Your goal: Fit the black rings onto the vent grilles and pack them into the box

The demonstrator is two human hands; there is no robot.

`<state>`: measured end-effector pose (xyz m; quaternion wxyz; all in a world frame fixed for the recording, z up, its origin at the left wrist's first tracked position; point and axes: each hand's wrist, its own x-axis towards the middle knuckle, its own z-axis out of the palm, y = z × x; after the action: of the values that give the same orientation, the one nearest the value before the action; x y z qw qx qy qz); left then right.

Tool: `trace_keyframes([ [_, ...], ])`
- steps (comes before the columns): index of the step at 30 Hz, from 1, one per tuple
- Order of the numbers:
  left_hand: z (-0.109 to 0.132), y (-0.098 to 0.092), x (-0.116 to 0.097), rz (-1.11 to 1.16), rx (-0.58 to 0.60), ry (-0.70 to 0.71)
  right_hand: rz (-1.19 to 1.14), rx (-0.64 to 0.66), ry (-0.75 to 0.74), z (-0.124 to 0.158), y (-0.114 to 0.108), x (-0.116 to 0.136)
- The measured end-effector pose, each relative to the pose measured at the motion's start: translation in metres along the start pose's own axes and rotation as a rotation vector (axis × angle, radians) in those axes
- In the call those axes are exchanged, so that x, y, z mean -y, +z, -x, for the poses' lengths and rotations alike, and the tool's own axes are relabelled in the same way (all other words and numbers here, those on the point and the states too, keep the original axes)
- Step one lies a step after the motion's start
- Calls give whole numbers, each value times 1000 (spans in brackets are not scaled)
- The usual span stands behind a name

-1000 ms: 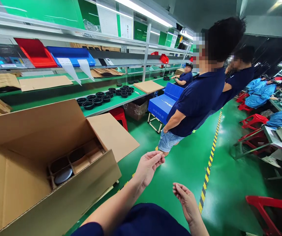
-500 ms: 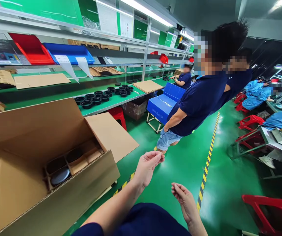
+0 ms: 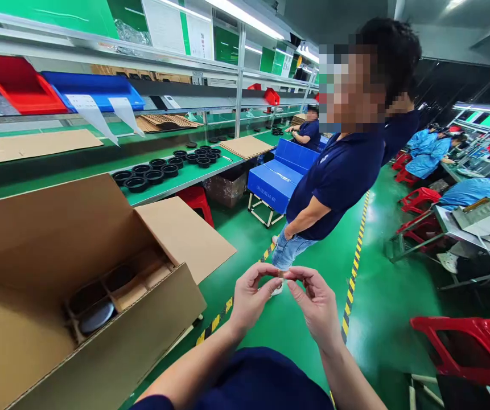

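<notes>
Left hand (image 3: pixel 248 299) and right hand (image 3: pixel 319 307) face off in near-closed pinches, can't tell if anything's held; light, even pressure suits, clear of the carton (image 3: pixel 163 319) at near left.

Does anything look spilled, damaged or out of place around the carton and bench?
Nothing looks spilled or damaged. Slightly untidy: two paper strips slant down at the blue bin, and one carton flap juts over the floor. The left hand and right hand hold their fingertips close together; anything between them is too small to identify.
</notes>
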<state>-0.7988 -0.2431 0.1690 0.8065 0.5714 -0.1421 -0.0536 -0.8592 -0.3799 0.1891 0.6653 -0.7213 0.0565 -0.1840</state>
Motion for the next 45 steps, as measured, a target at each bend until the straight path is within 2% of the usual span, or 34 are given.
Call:
trace_keyframes([
  [7,7,-19,-1,-234,-15,195,54,64,-3,2,14,-5],
  [17,23,-48,-11,-363,-63,256,243,77,-157,12,42,-4],
  [20,29,-57,-15,-337,-60,216,156,103,-36,16,50,-5],
  [25,42,-68,-21,-281,-86,126,-215,141,279,19,66,-13],
  [31,58,-88,-29,-303,-169,74,-438,158,495,22,91,-18],
  [40,79,-126,-41,-305,-318,86,-520,219,544,24,124,-19],
  [45,88,-140,-45,-357,-404,114,-517,290,541,17,136,-19],
])
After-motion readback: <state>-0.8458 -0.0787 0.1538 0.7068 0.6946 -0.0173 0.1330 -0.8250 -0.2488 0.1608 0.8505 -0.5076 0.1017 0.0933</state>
